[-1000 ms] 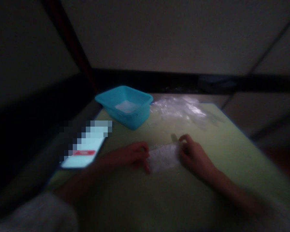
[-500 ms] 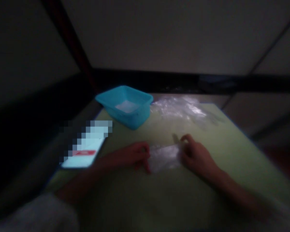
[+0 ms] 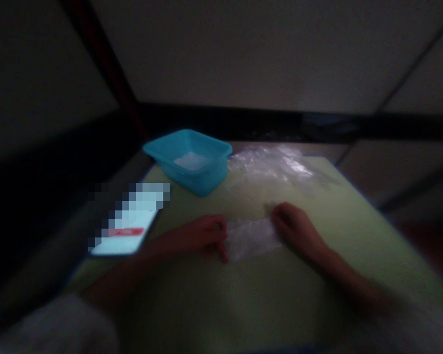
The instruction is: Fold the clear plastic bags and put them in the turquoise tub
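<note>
A small clear plastic bag (image 3: 253, 239) lies flat between my two hands over the pale green tabletop (image 3: 214, 305). My left hand (image 3: 213, 235) has its fingers closed at the bag's left edge. At the bag's upper right corner is my right hand (image 3: 292, 227), its fingers curled together. A small dark strip or flap (image 3: 268, 207) pokes out beside those fingertips, too blurred to name. The picture is dim, and the right fingertips are partly hidden behind the hand.
A blue plastic basket (image 3: 206, 183) with something white inside stands at the back left. Right of it lies a heap of shiny clear plastic bags (image 3: 280, 164). A lit phone or tablet (image 3: 120, 243) rests at the table's left edge, near my left forearm.
My right hand has turned slightly and curled in at the bag's right end, and the bag looks flatter. My left hand has stayed nearly in place.
</note>
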`<state>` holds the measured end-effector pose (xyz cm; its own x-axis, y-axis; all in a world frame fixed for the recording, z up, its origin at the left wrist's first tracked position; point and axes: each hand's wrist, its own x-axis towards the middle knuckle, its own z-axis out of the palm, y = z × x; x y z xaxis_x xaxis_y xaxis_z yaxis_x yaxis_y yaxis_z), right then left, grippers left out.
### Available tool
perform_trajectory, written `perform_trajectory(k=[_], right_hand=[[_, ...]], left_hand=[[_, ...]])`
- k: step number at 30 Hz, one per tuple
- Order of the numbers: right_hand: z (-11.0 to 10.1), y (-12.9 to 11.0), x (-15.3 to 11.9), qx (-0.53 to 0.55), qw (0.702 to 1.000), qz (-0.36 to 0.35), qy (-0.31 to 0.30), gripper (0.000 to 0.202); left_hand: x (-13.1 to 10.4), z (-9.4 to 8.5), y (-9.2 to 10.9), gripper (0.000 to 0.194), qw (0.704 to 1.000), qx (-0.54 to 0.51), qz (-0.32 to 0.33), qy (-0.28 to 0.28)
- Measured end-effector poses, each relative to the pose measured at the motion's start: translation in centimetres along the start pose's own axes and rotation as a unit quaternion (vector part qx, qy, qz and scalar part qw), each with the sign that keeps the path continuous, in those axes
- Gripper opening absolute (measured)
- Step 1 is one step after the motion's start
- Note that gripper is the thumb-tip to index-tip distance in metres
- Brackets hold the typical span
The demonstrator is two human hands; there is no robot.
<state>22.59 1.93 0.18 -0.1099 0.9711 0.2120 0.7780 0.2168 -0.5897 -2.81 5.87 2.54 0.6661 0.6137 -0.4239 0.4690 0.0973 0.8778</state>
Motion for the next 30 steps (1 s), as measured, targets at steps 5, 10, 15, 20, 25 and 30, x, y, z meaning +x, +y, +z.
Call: perform_trajectory(k=[5,10,15,20,25,30], right_hand=[[0.0,0.5,0.1,-0.045,0.999,0.004,0.004,0.009],[-0.4,0.6,0.1,0.021,0.997,-0.077,-0.015,0.021],[-1.0,0.3,0.2,0.005,0.995,-0.088,-0.052,0.021],[-1.7,0.0,0.0,-0.016,0.994,-0.071,-0.077,0.018],[-2.4,-0.1,-0.1,-0.009,0.990,-0.067,-0.124,0.013],[-2.4,-0.4,-0.5,0.034,0.973,-0.098,-0.206,0.010]], left_hand=[[0.2,-0.1,-0.4,0.023,1.000,-0.010,0.007,-0.020],[0.4,-0.2,-0.7,0.022,1.000,-0.010,0.009,-0.018],[0.2,-0.1,-0.7,0.032,1.000,0.018,-0.005,0.003],[0.1,0.5,-0.7,0.048,0.999,0.036,-0.005,0.015],[0.3,-0.2,-1.1,0.052,0.995,0.063,0.016,0.072],[0.2,-1.7,-0.6,0.048,0.958,0.160,0.055,0.232]])
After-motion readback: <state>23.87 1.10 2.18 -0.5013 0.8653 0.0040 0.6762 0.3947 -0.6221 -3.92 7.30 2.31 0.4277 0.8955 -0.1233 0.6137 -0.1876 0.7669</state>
